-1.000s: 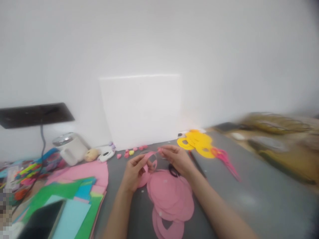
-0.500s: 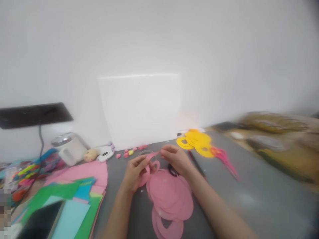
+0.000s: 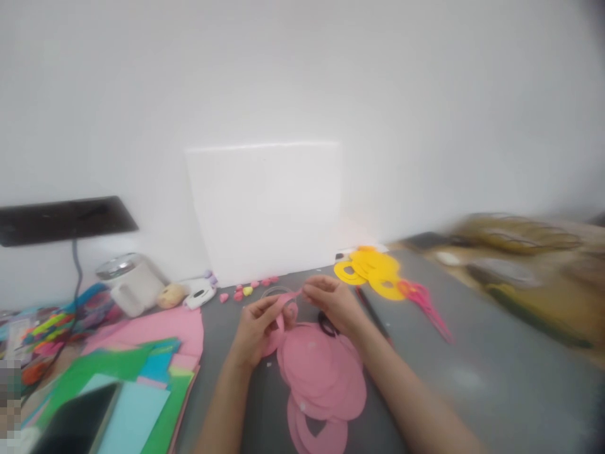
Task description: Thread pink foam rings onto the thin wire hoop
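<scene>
My left hand (image 3: 258,325) is closed on a curled pink paper piece (image 3: 273,341), its fingers pinching near the top. The paper stretches across to my right hand (image 3: 328,299), whose thumb and fingertips pinch the other end of the strip. Just below both hands lies a pile of pink paper cutouts (image 3: 314,369), with ring-shaped ones (image 3: 321,435) at the near end. Beside my right hand, partly hidden by it, is a black ring-like object (image 3: 326,324). A clear roll (image 3: 276,291), perhaps tape, shows behind the hands.
Yellow paper cutouts (image 3: 373,268), pink scissors (image 3: 428,309) and a dark pencil (image 3: 372,310) lie right. Small heart-shaped pieces (image 3: 247,291) line the back before a white board (image 3: 269,214). Coloured paper sheets (image 3: 137,403), a phone (image 3: 78,421) and a white mug-like container (image 3: 135,287) stand left.
The small pink loop between my hands has shifted slightly and looks more curled in. Both hands keep nearly the same place and grip.
</scene>
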The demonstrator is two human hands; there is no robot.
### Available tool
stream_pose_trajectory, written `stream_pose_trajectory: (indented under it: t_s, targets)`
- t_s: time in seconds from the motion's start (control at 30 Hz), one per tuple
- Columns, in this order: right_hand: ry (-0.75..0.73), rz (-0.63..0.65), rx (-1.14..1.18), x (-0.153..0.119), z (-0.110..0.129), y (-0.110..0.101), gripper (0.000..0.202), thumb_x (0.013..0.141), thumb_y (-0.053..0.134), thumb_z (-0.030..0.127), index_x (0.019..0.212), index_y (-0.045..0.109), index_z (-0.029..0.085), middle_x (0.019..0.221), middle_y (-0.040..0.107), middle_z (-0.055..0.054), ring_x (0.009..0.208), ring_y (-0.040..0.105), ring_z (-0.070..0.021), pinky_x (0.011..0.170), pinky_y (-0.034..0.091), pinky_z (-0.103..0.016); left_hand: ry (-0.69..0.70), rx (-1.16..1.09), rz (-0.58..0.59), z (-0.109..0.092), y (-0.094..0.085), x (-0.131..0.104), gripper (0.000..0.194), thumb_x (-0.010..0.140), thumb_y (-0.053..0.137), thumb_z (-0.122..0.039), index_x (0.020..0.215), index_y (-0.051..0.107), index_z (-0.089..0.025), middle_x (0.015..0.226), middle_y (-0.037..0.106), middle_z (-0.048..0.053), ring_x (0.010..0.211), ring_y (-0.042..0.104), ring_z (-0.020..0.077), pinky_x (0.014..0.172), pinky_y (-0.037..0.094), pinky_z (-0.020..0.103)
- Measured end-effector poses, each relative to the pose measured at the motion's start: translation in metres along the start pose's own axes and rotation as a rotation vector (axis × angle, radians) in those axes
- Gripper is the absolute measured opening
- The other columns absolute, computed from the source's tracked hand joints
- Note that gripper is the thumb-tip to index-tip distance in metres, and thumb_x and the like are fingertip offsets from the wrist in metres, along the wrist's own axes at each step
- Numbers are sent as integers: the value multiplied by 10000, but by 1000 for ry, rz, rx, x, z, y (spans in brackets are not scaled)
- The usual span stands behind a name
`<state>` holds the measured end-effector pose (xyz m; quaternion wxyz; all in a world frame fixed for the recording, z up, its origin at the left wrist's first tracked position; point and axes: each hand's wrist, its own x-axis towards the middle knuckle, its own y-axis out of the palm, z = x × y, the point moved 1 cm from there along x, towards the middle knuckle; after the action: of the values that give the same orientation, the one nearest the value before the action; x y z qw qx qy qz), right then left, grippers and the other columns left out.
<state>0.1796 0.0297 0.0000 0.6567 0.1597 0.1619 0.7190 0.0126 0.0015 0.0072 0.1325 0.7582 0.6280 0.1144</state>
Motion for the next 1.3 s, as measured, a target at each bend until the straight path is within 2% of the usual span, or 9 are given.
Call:
stream_pose_trajectory:
  t_s: [0.13,0.37,0.6,0.7,0.83,1.03,1.3]
  targets:
    - [-26,7,-4,0,2,2,208,550,800,297,673,676,184,629,652,7,584,579,-105,641,492,-254,-6,15,-16,0,0,0,210,690,699,-298,825,724,-139,665,677,55,562,589,147,606,462,279]
    - [-1,64,-3,-3,5,4,240,587,780,316,776,709,188,804,699,-33,694,616,-125,757,490,-282,4,-68,-38,-2,-1,0,199,678,714,-267,853,727,-173,680,688,39,600,597,140,619,462,257]
    - [-14,49,-23,-3,5,4,226,540,806,295,679,668,182,644,653,7,589,581,-109,644,485,-262,11,-12,38,0,0,-2,171,722,678,-262,825,719,-132,662,668,46,618,596,147,664,470,284]
    - [-15,50,-41,-5,8,6,219,536,806,291,641,653,175,607,627,15,569,553,-103,604,463,-246,-6,7,66,0,-1,-3,212,726,679,-260,886,709,-125,684,672,57,642,602,150,668,469,277]
    - [-28,50,-28,-6,10,8,195,555,796,291,645,664,178,615,628,17,581,551,-100,620,451,-246,-42,-9,47,-1,-1,-2,234,710,695,-267,896,709,-127,683,674,53,589,582,121,595,454,230]
    - [-7,57,26,-4,10,6,227,560,791,294,721,684,175,648,656,0,599,576,-110,645,460,-266,7,-56,-9,-3,-2,1,268,656,735,-299,863,728,-129,759,707,81,672,618,154,674,479,259]
    - [-35,66,9,-5,11,7,219,576,788,317,659,647,171,581,611,19,564,546,-96,596,449,-237,-11,-55,-22,-2,-2,1,261,644,749,-291,858,734,-144,794,715,72,691,618,144,639,480,228]
